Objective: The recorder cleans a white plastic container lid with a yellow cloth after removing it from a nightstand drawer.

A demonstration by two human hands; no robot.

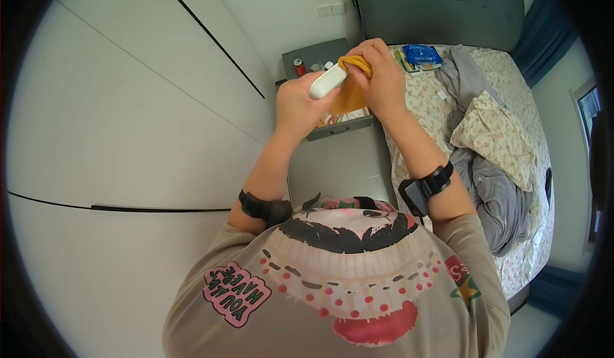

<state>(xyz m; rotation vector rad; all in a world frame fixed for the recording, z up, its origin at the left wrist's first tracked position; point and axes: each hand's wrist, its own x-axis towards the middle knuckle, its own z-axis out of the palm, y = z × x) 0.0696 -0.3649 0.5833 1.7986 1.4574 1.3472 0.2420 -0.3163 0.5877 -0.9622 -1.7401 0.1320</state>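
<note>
My left hand (302,106) grips a small white case-like object (328,80) with rounded ends. What the object is exactly, I cannot tell. A yellow cloth (352,98) is pinched in my right hand (381,79), with its bunched edge against the far end of the white object and the rest hanging below. Both hands are raised in front of the grey nightstand (314,54), above its pulled-out drawer (341,128). Assorted small items lie in the drawer, partly hidden by the cloth and my left hand.
On the nightstand stand a red drink can (299,67) and a glass item (316,67). To the right is a bed (422,118) with a floral sheet, a grey blanket (499,204), a floral pillow (494,137) and a blue wipes-like pack (422,54). White cabinet doors (144,142) rise at left.
</note>
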